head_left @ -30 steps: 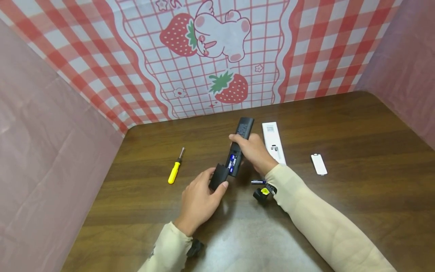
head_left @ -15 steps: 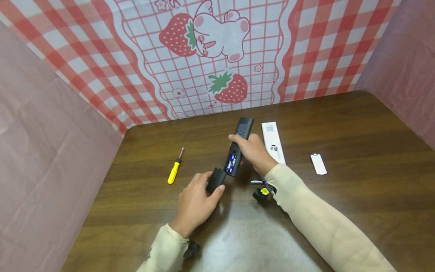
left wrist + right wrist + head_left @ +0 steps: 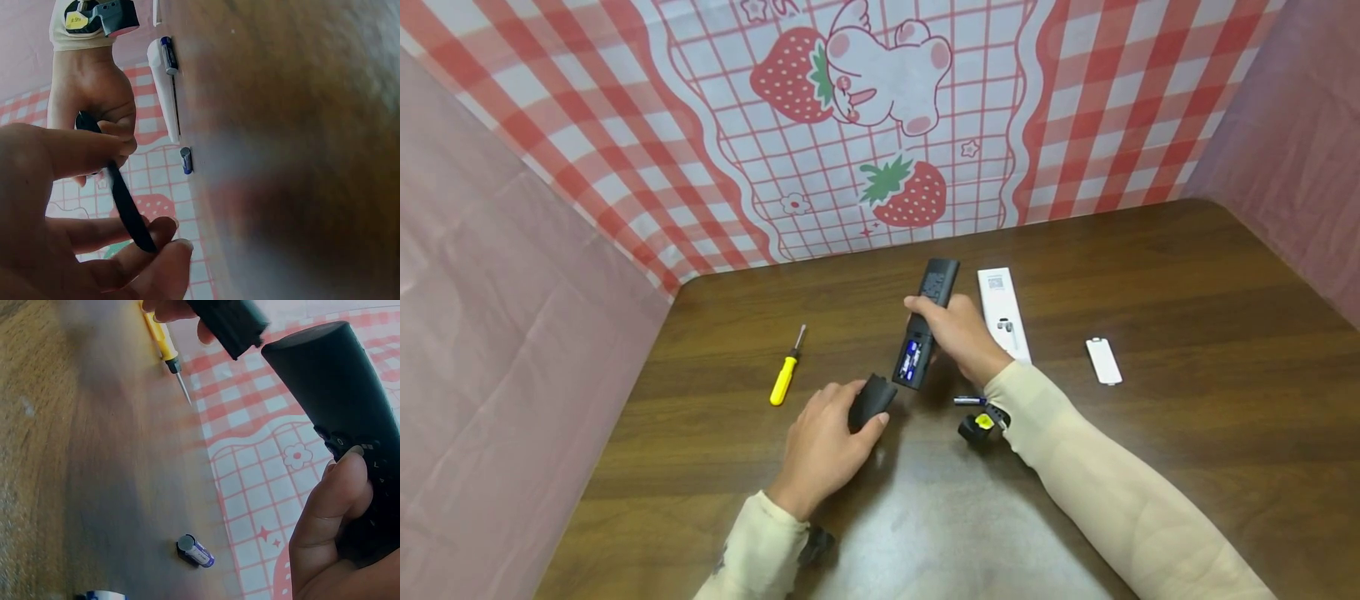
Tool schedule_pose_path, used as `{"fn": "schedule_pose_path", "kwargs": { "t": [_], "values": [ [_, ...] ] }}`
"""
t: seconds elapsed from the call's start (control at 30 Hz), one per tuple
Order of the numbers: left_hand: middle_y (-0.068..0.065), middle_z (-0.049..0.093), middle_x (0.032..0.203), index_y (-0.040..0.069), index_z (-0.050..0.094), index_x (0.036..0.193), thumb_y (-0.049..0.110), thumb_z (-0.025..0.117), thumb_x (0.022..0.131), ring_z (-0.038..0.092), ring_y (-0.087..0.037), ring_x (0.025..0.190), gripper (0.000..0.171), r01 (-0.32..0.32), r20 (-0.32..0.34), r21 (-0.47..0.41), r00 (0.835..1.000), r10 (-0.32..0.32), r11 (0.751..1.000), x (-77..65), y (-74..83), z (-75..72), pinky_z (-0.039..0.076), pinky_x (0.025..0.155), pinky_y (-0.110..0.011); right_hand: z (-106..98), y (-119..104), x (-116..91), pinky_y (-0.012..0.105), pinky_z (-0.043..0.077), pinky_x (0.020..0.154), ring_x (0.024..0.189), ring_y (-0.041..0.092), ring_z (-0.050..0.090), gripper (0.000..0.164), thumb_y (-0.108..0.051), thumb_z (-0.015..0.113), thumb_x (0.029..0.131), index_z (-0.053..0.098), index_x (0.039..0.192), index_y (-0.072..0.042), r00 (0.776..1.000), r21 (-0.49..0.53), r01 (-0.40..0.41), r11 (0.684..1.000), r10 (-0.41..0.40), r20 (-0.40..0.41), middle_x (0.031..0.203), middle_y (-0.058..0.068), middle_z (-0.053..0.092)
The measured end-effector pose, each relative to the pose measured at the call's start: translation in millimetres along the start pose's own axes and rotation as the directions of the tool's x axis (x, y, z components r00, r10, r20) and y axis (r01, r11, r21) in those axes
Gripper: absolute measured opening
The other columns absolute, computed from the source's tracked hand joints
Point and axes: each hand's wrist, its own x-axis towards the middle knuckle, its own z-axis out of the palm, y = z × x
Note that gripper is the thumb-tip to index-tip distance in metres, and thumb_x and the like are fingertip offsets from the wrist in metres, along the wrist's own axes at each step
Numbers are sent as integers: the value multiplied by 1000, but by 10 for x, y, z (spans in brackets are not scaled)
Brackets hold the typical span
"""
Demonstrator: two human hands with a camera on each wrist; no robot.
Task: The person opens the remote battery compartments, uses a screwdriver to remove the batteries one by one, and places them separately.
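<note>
My right hand (image 3: 966, 333) grips a black remote control (image 3: 942, 278), back side up, with the thumb across it. Its battery compartment is uncovered, and blue-and-white batteries (image 3: 912, 362) lie inside. My left hand (image 3: 822, 446) holds the black battery cover (image 3: 871, 402) between thumb and fingers, a small gap away from the remote's lower end. The left wrist view shows this cover (image 3: 128, 203) edge-on. Buttons on the remote's front (image 3: 350, 394) face the right wrist camera, with fingertips pressed on that side.
Left on the wooden table (image 3: 700, 450) lies a yellow screwdriver (image 3: 785, 377). A loose battery (image 3: 968, 401) lies near the right wrist; the right wrist view shows another battery (image 3: 197, 551). A long white box-like piece (image 3: 1002, 308) and a small white cover (image 3: 1103, 361) lie right.
My left hand has drawn the battery cover down and left, away from the remote control, opening a gap between them. My right hand and the remote control have stayed in place.
</note>
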Motion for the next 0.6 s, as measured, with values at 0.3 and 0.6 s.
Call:
{"fn": "schedule_pose_path", "kwargs": {
  "t": [0.3, 0.6],
  "values": [
    [-5, 57, 111, 11, 66, 131, 35, 78, 85, 48, -22, 100, 53, -18, 66, -3, 998, 19, 1000, 6, -19, 30, 44, 76, -37, -10, 10, 9, 36, 55, 59, 75, 26, 68, 49, -43, 59, 98, 59, 115, 2, 1000, -4, -6, 1000, 6, -10, 98, 21, 68],
    [-6, 58, 105, 3, 68, 125, 35, 79, 85, 48, -24, 97, 52, -65, 138, 67, 989, 56, 996, 27, -20, 18, 41, 79, -37, -17, 12, 5, 38, 56, 62, 79, 27, 68, 51, -44, 58, 98, 58, 119, 3, 1000, -2, -8, 1000, 8, 2, 101, 21, 67]
  ]
}}
